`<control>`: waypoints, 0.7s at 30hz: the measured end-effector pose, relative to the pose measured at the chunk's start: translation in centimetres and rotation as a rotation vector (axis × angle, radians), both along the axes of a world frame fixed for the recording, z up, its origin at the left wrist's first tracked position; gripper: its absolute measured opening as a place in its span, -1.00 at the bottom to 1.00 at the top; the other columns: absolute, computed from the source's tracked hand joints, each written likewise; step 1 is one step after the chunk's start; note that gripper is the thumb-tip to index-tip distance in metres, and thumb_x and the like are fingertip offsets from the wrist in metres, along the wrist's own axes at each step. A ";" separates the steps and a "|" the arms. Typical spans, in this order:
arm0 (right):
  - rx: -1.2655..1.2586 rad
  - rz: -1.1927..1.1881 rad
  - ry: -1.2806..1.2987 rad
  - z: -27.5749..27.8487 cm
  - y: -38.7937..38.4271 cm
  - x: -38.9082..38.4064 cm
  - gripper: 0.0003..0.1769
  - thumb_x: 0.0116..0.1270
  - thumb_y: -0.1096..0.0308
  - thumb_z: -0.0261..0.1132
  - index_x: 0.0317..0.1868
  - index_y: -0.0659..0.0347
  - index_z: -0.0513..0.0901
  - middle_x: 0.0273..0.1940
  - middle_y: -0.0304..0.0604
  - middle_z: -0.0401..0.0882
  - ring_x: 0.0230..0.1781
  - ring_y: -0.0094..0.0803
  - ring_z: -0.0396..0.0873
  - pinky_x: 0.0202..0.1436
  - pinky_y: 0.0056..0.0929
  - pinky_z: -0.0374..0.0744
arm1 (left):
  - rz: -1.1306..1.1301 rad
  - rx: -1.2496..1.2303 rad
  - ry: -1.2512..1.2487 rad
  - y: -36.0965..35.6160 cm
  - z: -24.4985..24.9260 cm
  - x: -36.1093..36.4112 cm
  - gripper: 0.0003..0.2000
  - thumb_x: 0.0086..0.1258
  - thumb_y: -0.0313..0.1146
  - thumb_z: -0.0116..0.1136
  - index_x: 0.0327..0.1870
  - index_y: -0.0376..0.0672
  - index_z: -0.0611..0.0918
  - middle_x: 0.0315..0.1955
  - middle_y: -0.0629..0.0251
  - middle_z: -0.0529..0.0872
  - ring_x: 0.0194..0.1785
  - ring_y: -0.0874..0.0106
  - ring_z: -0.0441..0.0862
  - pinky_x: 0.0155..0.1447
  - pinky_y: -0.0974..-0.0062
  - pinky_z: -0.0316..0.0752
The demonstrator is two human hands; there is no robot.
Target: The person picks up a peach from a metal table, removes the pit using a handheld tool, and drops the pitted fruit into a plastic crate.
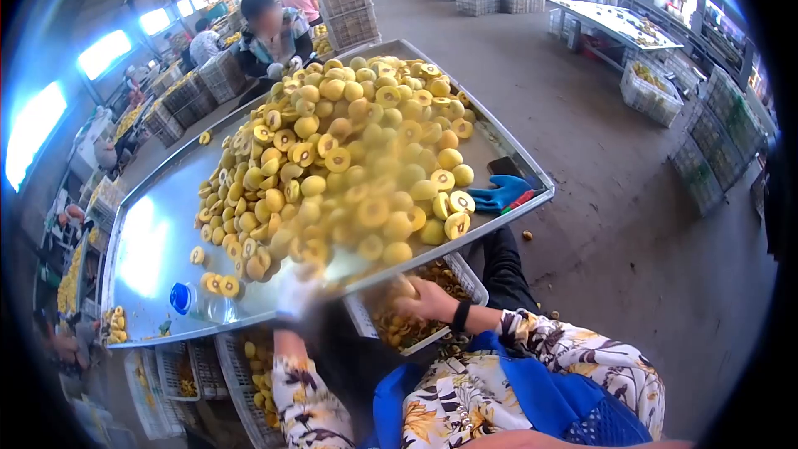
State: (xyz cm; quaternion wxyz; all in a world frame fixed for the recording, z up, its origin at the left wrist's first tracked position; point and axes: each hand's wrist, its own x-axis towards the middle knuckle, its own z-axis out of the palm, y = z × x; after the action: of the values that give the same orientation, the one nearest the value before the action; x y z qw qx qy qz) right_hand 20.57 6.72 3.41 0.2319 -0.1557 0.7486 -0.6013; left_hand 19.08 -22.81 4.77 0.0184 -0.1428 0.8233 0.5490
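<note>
A big heap of yellow fruit, many pieces cut in half (pixel 337 160), lies on a metal tray table (pixel 154 237). My left hand (pixel 298 289), in a white glove, is at the table's near edge by the heap; motion smears its fingers. My right hand (pixel 428 299), bare with a black wristband, is just below the near edge, above a white crate (pixel 475 283) of peelings and scraps. Its fingers are curled round a yellowish thing too blurred to name. A blue glove (pixel 499 193) with a red-handled tool lies at the table's right corner.
A blue-capped clear bottle (pixel 180 299) lies at the table's near left. Crates of fruit (pixel 258 366) stand beneath the near edge. Across the table is a person (pixel 274 33) in gloves. Stacked crates (pixel 347 8) stand behind; another worktable (pixel 615 23) is at the back right.
</note>
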 end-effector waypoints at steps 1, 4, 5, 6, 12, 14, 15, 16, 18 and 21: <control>-0.103 0.005 -0.018 -0.9 -0.7 -0.9 -0.64 0.29 0.13 0.18 -0.04 0.21 0.47 -0.42 -0.17 0.60 -0.48 -0.47 0.55 -0.41 -0.47 0.52 | -0.104 0.031 0.103 1.1 -1.6 0.9 -0.50 0.05 -0.48 0.32 0.09 -0.34 0.51 -0.13 0.25 0.65 -0.07 0.45 0.58 0.04 0.55 0.48; -0.351 0.070 -0.043 -6.2 -3.9 -4.4 -0.64 0.35 0.08 0.15 -0.06 0.20 0.45 -0.46 -0.29 0.54 -0.62 -0.61 0.41 -0.62 -0.63 0.37 | -0.426 0.093 0.235 6.3 0.4 3.8 -0.34 0.02 -0.57 0.32 0.24 -0.34 0.36 0.04 0.21 0.53 0.09 0.46 0.48 0.15 0.52 0.42; -0.371 0.099 -0.048 -6.1 -4.9 -4.8 -0.64 0.34 0.08 0.16 -0.06 0.20 0.45 -0.46 -0.29 0.54 -0.63 -0.62 0.40 -0.64 -0.63 0.35 | -0.461 0.192 0.233 7.2 0.2 4.2 -0.26 0.03 -0.60 0.29 0.32 -0.28 0.26 0.12 0.19 0.46 0.16 0.46 0.42 0.18 0.51 0.39; -0.397 0.066 -0.045 -6.3 -5.1 -4.6 -0.63 0.33 0.08 0.17 -0.05 0.21 0.46 -0.43 -0.28 0.54 -0.61 -0.60 0.41 -0.61 -0.62 0.37 | -0.470 0.393 0.225 8.6 1.1 4.7 -0.21 0.05 -0.66 0.21 0.38 -0.19 0.17 0.17 0.19 0.41 0.20 0.43 0.39 0.19 0.50 0.38; -0.242 -0.402 0.157 -2.1 -6.0 -0.5 -0.62 0.30 0.17 0.21 -0.02 0.27 0.49 -0.25 0.03 0.62 -0.32 -0.21 0.59 -0.21 -0.28 0.55 | 0.137 1.000 0.359 13.4 -1.5 4.5 -0.54 0.34 -0.51 0.04 0.28 -0.17 0.33 0.12 0.23 0.48 0.10 0.36 0.48 0.16 0.44 0.43; 0.005 -0.242 0.409 -4.7 -6.2 -0.7 -0.62 0.26 0.20 0.23 -0.02 0.28 0.48 -0.29 0.13 0.61 -0.31 -0.09 0.60 -0.23 -0.24 0.55 | 0.221 1.154 0.366 13.4 -3.8 3.5 -0.61 0.42 -0.17 -0.09 0.18 -0.16 0.41 0.01 0.23 0.55 0.00 0.34 0.52 0.11 0.40 0.45; 0.065 -0.175 0.473 -5.6 -6.1 -0.1 -0.61 0.24 0.22 0.24 -0.02 0.28 0.47 -0.32 0.17 0.60 -0.32 -0.04 0.61 -0.25 -0.22 0.55 | 0.265 1.229 0.372 13.4 -4.9 3.1 -0.56 0.47 0.00 -0.16 0.13 -0.15 0.45 -0.05 0.23 0.59 -0.05 0.33 0.54 0.09 0.37 0.45; 0.028 -0.167 0.424 -3.3 -5.4 0.7 -0.61 0.22 0.23 0.25 -0.02 0.27 0.45 -0.34 0.19 0.59 -0.34 0.01 0.60 -0.27 -0.19 0.55 | 0.293 1.339 0.289 13.5 -3.4 3.8 -0.53 0.43 0.06 -0.11 0.08 -0.17 0.46 -0.09 0.21 0.59 -0.07 0.32 0.55 0.06 0.37 0.47; 0.225 -0.124 0.228 -0.4 -4.5 1.3 -0.67 0.22 0.26 0.23 -0.09 0.28 0.42 -0.39 0.21 0.58 -0.39 0.09 0.58 -0.34 -0.12 0.52 | 0.497 1.345 0.200 14.5 1.1 5.1 -0.45 0.36 0.15 -0.06 0.02 -0.24 0.43 -0.18 0.11 0.57 -0.16 0.26 0.56 -0.03 0.34 0.54; 0.302 -0.037 0.430 -2.5 -4.1 1.4 -0.74 0.22 0.31 0.18 -0.18 0.28 0.38 -0.44 0.24 0.55 -0.40 0.17 0.54 -0.36 -0.02 0.48 | 0.535 1.494 0.154 13.2 -1.3 4.9 -0.42 0.37 0.16 -0.08 0.00 -0.31 0.41 -0.24 0.02 0.54 -0.23 0.17 0.56 -0.15 0.29 0.59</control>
State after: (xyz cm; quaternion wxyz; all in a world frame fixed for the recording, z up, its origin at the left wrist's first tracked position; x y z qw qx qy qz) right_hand 21.97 2.66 0.92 0.0770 -0.2300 0.8647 -0.4398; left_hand 24.01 -9.58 3.43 -0.0801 -0.2469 0.1743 0.9499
